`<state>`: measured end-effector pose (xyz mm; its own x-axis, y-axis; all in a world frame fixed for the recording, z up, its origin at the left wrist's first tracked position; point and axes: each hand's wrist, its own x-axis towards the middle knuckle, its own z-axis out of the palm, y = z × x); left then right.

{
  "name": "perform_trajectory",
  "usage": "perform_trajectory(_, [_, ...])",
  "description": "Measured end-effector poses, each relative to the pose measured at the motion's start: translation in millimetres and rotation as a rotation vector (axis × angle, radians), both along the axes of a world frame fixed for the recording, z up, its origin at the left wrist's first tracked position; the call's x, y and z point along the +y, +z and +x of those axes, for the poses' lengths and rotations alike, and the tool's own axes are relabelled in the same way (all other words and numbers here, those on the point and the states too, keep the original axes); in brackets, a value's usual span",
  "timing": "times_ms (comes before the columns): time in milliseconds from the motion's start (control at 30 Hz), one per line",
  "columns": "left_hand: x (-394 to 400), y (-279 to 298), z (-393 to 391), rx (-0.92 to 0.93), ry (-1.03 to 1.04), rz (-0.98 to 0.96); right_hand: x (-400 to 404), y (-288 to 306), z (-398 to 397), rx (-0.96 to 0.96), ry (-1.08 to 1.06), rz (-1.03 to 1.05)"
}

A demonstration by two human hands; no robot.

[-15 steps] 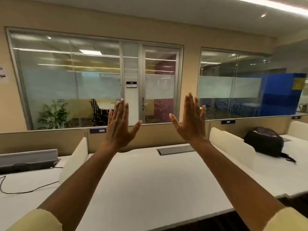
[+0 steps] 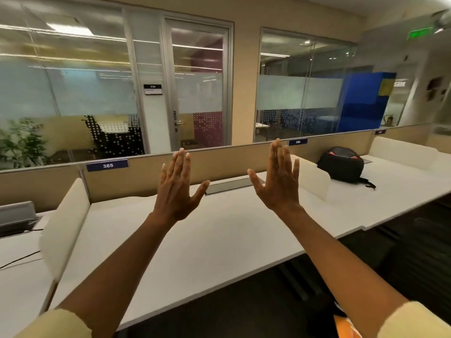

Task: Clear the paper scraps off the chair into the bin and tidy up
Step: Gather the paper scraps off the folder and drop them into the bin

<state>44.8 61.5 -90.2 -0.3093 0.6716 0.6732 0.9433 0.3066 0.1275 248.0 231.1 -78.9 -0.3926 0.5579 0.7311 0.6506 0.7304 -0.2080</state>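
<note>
Sleeves, pale yellow, sit at the bottom corners of the head view, both forearms reaching forward over the white desk (image 2: 219,240). Left hand (image 2: 178,186) and right hand (image 2: 280,181) are raised side by side, apart, backs toward the camera, fingers straight and together, thumbs splayed; both are released and hold nothing. Neither touches the desk. Chair, paper scraps and bin are not in view, so which way they lie from the hands, and which hand is nearer, cannot be told; judged from the task, nothing has been picked up yet. An orange patch at the lower right edge is too cropped to identify. The near desk edge runs diagonally below the forearms, with dark floor beneath it and to the right, the likeliest open room for turning. White side dividers (image 2: 66,230) bound the bay. Beyond the right divider lies a black backpack (image 2: 341,164). A beige partition carries a label reading 385 (image 2: 107,165); behind it, glass-walled rooms and a door.
</note>
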Motion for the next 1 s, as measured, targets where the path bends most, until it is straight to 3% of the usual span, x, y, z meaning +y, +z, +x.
perform_trajectory(567, [63,-85,99,-0.107,-0.266,-0.178,9,-95,128,-0.138,-0.327,-0.207])
perform_trajectory(1000, [69,-174,169,-0.257,-0.504,-0.371,-36,-186,230,-0.171,-0.517,-0.376])
